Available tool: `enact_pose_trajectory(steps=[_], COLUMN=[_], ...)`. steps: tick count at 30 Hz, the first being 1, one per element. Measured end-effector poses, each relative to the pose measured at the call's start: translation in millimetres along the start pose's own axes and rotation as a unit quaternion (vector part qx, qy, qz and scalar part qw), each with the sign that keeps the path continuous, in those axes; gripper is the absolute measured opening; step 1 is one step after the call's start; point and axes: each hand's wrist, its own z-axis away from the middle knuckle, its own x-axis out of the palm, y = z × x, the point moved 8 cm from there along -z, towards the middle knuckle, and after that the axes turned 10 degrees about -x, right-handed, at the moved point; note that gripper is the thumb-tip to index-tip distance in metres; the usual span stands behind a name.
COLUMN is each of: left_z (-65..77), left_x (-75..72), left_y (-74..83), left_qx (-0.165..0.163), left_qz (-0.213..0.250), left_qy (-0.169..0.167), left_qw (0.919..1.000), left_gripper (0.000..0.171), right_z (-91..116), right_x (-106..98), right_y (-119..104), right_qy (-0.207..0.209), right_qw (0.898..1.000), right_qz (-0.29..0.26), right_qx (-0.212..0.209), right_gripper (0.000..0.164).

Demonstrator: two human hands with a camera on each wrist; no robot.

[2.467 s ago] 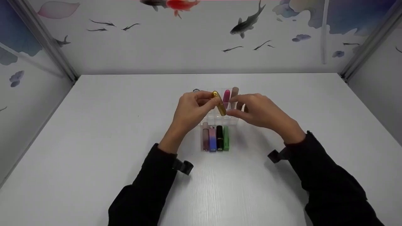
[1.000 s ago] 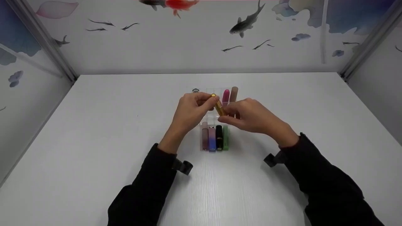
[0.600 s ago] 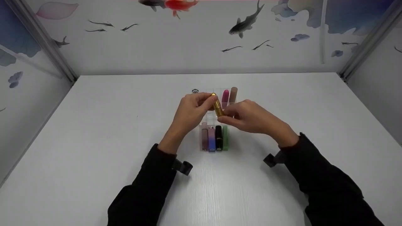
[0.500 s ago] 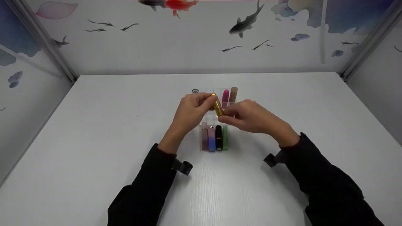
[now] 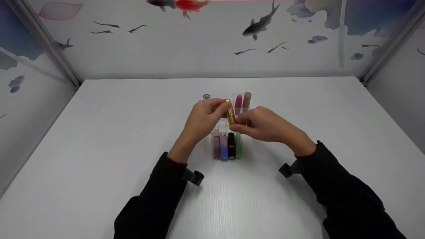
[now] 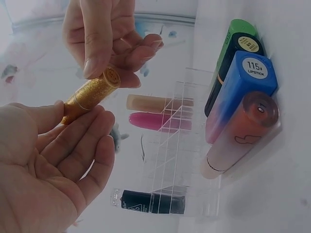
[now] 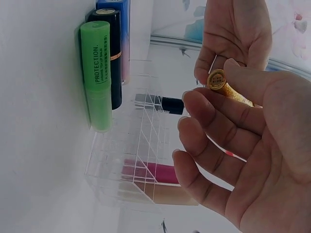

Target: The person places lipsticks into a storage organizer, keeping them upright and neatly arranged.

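Observation:
A gold glittery lipstick tube is held tilted in the air between both hands, above a clear divided organizer. My left hand pinches its upper end between thumb and fingers. At the lower end, my right hand pinches the tube with thumb and forefinger, its other fingers loosely bent. The left wrist view shows a thin seam around the tube, with its two parts together. In the organizer's slots stand a pink tube, a tan tube and a black tube with a clear end.
Nearer the person, a row lies on the white table: a mauve lip gloss, a pink-and-blue lipstick, a black lipstick and a green lip balm. Patterned panels enclose the back and sides.
My right hand has moved left and closed its thumb and forefinger on the lower end of the gold lipstick. The left hand has kept its hold, and the tube stands slightly more upright.

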Motion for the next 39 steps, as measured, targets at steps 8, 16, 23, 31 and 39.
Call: enact_pose_trajectory(steps=[8,16,23,31,39], left_z=[-0.4,-0.5,-0.4,-1.6,-1.5], left_x=[2.9,3.8,4.0,5.6,6.2], left_y=[-0.2,-1.3,-1.4,-2.7,-3.1], left_qx=[-0.004,-0.001,0.006,0.005,0.004], left_qz=[-0.002,-0.014,-0.022,-0.026,-0.03], left_qy=[-0.005,0.0,0.003,-0.002,-0.004], left_qw=[1.0,0.9999,0.9997,0.9996,0.9995], left_gripper=[0.035,0.034,0.034,0.034,0.035], right_z=[-0.4,-0.6,-0.9,-1.3,-1.5], right_x=[-1.9,-0.7,0.8,2.0,3.3], right_y=[-6.8,-9.0,-9.5,-10.4,-9.4], right_qy=[0.009,0.009,0.01,0.01,0.004], right_qw=[1.0,1.0,1.0,0.999,1.0], right_qz=[0.008,0.011,0.016,0.018,0.012], right_qx=[-0.018,-0.018,-0.021,-0.026,-0.02], right_gripper=[0.032,0.031,0.033,0.034,0.035])
